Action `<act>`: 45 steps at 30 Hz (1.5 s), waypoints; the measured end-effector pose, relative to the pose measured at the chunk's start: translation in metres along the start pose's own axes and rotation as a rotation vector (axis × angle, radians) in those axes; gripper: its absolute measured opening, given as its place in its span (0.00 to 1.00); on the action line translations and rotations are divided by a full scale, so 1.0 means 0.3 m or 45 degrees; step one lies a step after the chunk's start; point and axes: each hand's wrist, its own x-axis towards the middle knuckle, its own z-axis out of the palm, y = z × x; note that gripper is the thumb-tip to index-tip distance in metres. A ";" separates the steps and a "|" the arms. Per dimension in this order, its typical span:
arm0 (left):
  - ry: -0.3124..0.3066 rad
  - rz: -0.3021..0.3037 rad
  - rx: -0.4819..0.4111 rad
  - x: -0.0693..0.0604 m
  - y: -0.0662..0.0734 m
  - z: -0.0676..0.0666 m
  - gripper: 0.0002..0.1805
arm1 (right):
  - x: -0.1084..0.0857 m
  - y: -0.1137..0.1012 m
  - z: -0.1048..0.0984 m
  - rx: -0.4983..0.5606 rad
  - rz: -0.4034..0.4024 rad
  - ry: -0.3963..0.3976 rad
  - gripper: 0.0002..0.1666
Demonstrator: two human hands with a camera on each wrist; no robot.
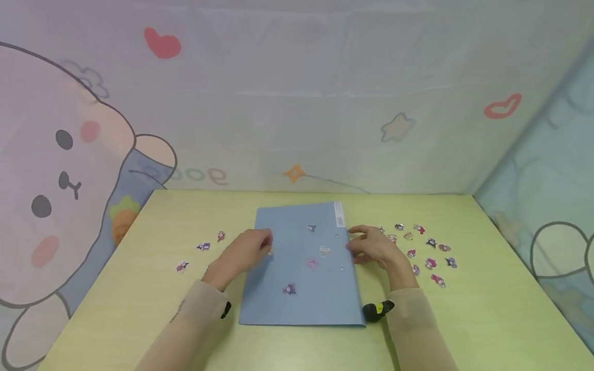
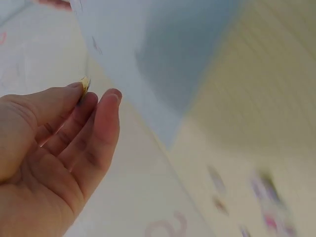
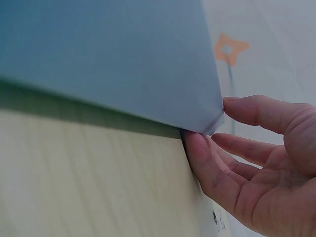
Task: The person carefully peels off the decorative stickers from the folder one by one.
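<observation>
A blue folder point(image 1: 297, 309) lies on the table with several cartoon stickers point(image 1: 290, 289) on its cover. Over the folder's left edge, my left hand point(image 1: 245, 252) pinches a small yellowish sticker point(image 2: 85, 85) between thumb and fingertips; its print is too small to read. My right hand point(image 1: 373, 245) is at the folder's right edge. In the right wrist view, thumb and fingers of the right hand point(image 3: 266, 153) hold the corner of the blue folder point(image 3: 123, 54) from both sides.
Several loose stickers point(image 1: 431, 263) are scattered on the table right of the folder, and a few more stickers point(image 1: 203, 247) lie to its left. A white label point(image 1: 340, 214) is at the folder's top right. A printed cloth point(image 1: 297, 103) hangs behind the table point(image 1: 492, 309).
</observation>
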 end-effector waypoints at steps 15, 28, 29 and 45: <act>-0.074 -0.214 0.063 -0.312 -0.285 -0.188 0.03 | -0.007 0.000 -0.002 0.018 -0.009 -0.016 0.36; -0.203 -0.232 0.126 -0.392 -0.352 -0.195 0.07 | -0.012 -0.006 0.000 0.012 -0.007 -0.012 0.37; -0.205 -0.237 0.139 -0.392 -0.355 -0.192 0.07 | -0.012 -0.006 0.001 0.012 -0.006 -0.010 0.37; -0.123 -0.246 0.350 -0.379 -0.361 -0.165 0.09 | -0.006 0.003 0.001 -0.003 -0.003 0.012 0.35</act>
